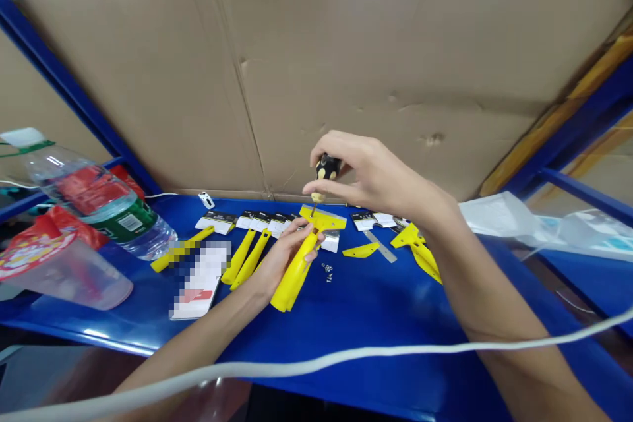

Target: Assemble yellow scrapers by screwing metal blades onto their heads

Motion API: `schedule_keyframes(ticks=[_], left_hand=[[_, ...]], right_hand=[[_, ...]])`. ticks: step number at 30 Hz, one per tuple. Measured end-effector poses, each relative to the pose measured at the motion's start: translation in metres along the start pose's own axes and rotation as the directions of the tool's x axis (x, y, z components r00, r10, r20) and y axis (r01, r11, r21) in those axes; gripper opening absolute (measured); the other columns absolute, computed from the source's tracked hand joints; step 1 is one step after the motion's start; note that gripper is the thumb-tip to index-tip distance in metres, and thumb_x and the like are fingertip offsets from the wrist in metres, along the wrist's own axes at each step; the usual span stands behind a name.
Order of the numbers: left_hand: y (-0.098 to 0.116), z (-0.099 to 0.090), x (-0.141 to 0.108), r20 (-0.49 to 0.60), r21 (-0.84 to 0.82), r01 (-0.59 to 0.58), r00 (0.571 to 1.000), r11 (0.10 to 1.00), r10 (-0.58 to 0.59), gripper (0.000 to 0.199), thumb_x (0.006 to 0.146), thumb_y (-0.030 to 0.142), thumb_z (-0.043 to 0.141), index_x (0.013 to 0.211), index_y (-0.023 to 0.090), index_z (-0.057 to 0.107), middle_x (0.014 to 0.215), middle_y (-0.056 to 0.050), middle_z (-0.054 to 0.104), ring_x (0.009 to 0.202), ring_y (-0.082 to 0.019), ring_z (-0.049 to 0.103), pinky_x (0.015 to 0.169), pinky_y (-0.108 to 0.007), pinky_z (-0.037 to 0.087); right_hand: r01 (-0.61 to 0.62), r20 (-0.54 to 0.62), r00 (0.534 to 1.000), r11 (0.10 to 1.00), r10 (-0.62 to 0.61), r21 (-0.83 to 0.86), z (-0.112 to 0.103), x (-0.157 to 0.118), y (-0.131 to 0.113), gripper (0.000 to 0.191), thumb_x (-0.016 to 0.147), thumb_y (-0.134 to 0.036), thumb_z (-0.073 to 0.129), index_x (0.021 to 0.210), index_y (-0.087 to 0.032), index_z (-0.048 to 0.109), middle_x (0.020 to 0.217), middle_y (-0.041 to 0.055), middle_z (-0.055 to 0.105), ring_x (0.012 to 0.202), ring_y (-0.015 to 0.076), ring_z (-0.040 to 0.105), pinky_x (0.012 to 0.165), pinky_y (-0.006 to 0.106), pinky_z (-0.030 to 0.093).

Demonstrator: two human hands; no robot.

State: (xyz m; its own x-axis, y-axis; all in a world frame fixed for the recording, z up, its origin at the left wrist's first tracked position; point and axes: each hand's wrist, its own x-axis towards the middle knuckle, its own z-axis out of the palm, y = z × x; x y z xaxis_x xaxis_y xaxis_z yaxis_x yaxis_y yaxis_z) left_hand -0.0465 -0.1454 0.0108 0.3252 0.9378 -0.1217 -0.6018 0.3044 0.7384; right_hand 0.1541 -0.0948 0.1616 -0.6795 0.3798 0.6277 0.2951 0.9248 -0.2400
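Observation:
My left hand [291, 250] is wrapped round a yellow scraper [295, 273], whose wide head points away from me. In my right hand [353, 165] is a black and yellow screwdriver [326, 169], held upright with its tip at the scraper's head. Small screws and nuts [327, 271] lie on the blue table just right of the scraper. Beyond them are a loose yellow cover piece [362, 250] and a flat metal blade [380, 247]. More yellow parts [418, 250] rest farther right. Several yellow scrapers [252, 259] lie to the left, by black and white cards.
A large water bottle [103, 198] and a plastic cup [74, 270] stand at the left, near a white box [200, 283]. Cardboard [346, 66] walls the back. A white cable [376, 351] crosses the foreground. Clear plastic bags [509, 214] lie at the right.

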Motion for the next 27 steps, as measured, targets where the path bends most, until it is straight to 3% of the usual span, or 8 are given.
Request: schedule_keyframes(ticks=[5, 9, 12, 15, 18, 21, 27], left_hand=[[0.014, -0.001, -0.001, -0.031, -0.038, -0.127, 0.992, 0.991, 0.126, 0.038, 0.091, 0.028, 0.085, 0.105, 0.024, 0.050, 0.094, -0.002, 0.070, 0.056, -0.005, 0.054, 0.055, -0.014, 0.047], [0.019, -0.004, 0.001, -0.078, -0.032, -0.182, 0.981, 0.983, 0.179, 0.040, 0.091, 0.028, 0.086, 0.108, 0.026, 0.050, 0.096, -0.001, 0.069, 0.056, -0.005, 0.054, 0.059, -0.014, 0.048], [0.019, -0.005, 0.001, -0.075, -0.017, -0.184, 0.980, 0.983, 0.182, 0.041, 0.091, 0.029, 0.086, 0.109, 0.027, 0.049, 0.096, -0.002, 0.071, 0.057, -0.005, 0.055, 0.060, -0.015, 0.048], [0.017, -0.005, 0.002, -0.071, 0.008, -0.170, 0.983, 0.985, 0.170, 0.040, 0.091, 0.029, 0.086, 0.107, 0.026, 0.049, 0.097, -0.002, 0.071, 0.058, -0.005, 0.056, 0.060, -0.015, 0.048], [0.013, -0.006, 0.003, -0.075, 0.005, -0.168, 0.983, 0.986, 0.168, 0.039, 0.090, 0.027, 0.087, 0.107, 0.026, 0.052, 0.101, -0.002, 0.071, 0.060, -0.006, 0.058, 0.059, -0.016, 0.047], [0.009, -0.007, 0.004, -0.082, 0.001, -0.159, 0.984, 0.987, 0.158, 0.038, 0.088, 0.027, 0.088, 0.108, 0.026, 0.055, 0.102, -0.001, 0.071, 0.061, -0.006, 0.058, 0.057, -0.016, 0.047], [0.008, -0.008, 0.005, -0.085, 0.003, -0.135, 0.987, 0.991, 0.134, 0.042, 0.088, 0.030, 0.088, 0.111, 0.026, 0.054, 0.099, -0.001, 0.070, 0.059, -0.006, 0.056, 0.056, -0.017, 0.046]], right_hand=[[0.039, 0.044, 0.998, 0.996, -0.042, 0.082, 0.004, 0.016, -0.003, 0.026, 0.102, -0.019, 0.063, 0.128, -0.022, 0.059, 0.124, 0.0092, 0.070, 0.101, 0.0226, 0.066, 0.089, 0.039, 0.053], [0.087, -0.050, 0.995, 0.995, -0.085, 0.039, 0.010, 0.017, -0.003, 0.016, 0.104, -0.033, 0.069, 0.115, -0.023, 0.062, 0.110, 0.0047, 0.072, 0.091, 0.0211, 0.066, 0.085, 0.038, 0.051], [0.062, -0.067, 0.996, 0.998, -0.062, 0.010, 0.015, 0.013, -0.003, 0.021, 0.105, -0.039, 0.067, 0.116, -0.023, 0.059, 0.113, 0.0078, 0.070, 0.093, 0.0229, 0.064, 0.083, 0.040, 0.050], [0.039, -0.035, 0.999, 0.993, -0.036, 0.113, 0.020, 0.009, -0.003, 0.026, 0.105, -0.024, 0.062, 0.129, -0.024, 0.052, 0.126, 0.0111, 0.068, 0.100, 0.0231, 0.066, 0.086, 0.039, 0.052], [0.086, -0.046, 0.996, 0.978, -0.078, 0.193, 0.024, 0.009, 0.000, 0.026, 0.104, -0.020, 0.063, 0.127, -0.024, 0.053, 0.116, 0.0058, 0.070, 0.095, 0.0195, 0.066, 0.083, 0.036, 0.052], [0.102, -0.061, 0.994, 0.982, -0.094, 0.156, 0.026, 0.010, 0.002, 0.020, 0.103, -0.030, 0.070, 0.115, -0.024, 0.056, 0.105, 0.0026, 0.069, 0.086, 0.0182, 0.063, 0.078, 0.035, 0.050], [0.078, -0.039, 0.997, 0.978, -0.071, 0.196, 0.030, 0.009, 0.007, 0.032, 0.102, -0.018, 0.063, 0.130, -0.025, 0.052, 0.122, 0.0076, 0.070, 0.094, 0.0196, 0.065, 0.084, 0.037, 0.052]])
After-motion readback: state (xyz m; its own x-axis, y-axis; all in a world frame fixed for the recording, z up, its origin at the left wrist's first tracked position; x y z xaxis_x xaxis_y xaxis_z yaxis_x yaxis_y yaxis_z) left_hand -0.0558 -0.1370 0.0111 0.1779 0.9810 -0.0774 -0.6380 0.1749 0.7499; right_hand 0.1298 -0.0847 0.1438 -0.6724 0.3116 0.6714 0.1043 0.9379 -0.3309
